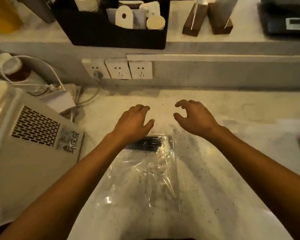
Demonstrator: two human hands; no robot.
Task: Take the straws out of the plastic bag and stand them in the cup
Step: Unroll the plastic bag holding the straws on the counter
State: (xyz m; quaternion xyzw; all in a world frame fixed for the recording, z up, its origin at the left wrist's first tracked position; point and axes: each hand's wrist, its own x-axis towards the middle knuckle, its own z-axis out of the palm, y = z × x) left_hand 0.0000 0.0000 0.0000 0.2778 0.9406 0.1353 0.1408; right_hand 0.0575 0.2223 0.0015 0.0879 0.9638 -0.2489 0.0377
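While both hands hovered past the far end of the bag, nothing was held yet. Head view only, so just one angle to go on.

Left hand (134, 121): fingers loosely curled, palm down, empty, sitting right above the far end of the straws (146, 144). Right hand (192, 115): thumb and fingers spread in a loose claw, also empty, off to the right and a bit beyond.

Dark straws bundled inside the clear plastic bag (145, 172), lying crosswise, long axis running left-right, tucked at the bag's far end. Bag itself stretched flat on the counter (215, 170) toward the body, between both forearms. So: straws just behind and under the left wrist, clearly nearer the left hand; looked like a pull-back was needed for either.

Room: open counter ahead and to the right; vented appliance (36, 135) crowding the left, wall with sockets (118, 68) in front. No cup plainly visible down here, maybe up on the shelf (215, 38), can't tell.
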